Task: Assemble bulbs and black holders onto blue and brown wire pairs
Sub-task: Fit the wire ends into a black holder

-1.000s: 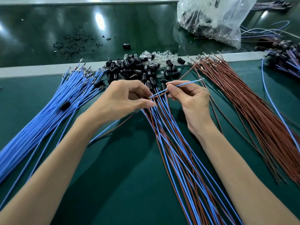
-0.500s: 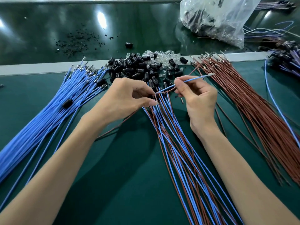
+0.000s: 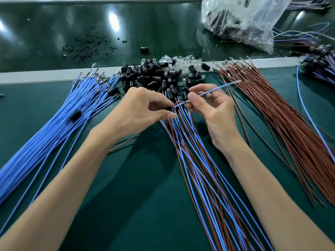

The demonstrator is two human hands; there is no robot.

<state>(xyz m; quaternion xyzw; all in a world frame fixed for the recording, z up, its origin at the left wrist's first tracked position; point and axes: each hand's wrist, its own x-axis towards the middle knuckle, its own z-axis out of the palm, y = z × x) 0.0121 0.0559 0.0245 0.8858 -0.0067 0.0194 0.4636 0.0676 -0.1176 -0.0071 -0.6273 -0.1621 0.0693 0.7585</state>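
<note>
My left hand [image 3: 141, 109] pinches a small black holder [image 3: 170, 109] between thumb and fingers, just above a fan of blue and brown wire pairs [image 3: 203, 169]. My right hand [image 3: 212, 109] pinches one blue wire [image 3: 217, 88] whose metal tip points up and to the right. That wire's near end meets the holder at my left fingertips. A heap of black holders [image 3: 154, 77] and clear bulbs [image 3: 183, 64] lies just beyond both hands.
A thick bundle of loose blue wires [image 3: 59, 120] lies on the left, loose brown wires [image 3: 282, 116] on the right. A plastic bag [image 3: 243, 20] sits at the back right, finished wired holders [image 3: 320, 66] at the far right, black debris [image 3: 87, 46] beyond the white strip [image 3: 36, 77].
Both hands have stayed over the wire pairs. My right hand has raised the blue wire's tip slightly and shifted its fingers along it; my left hand has kept its pinch.
</note>
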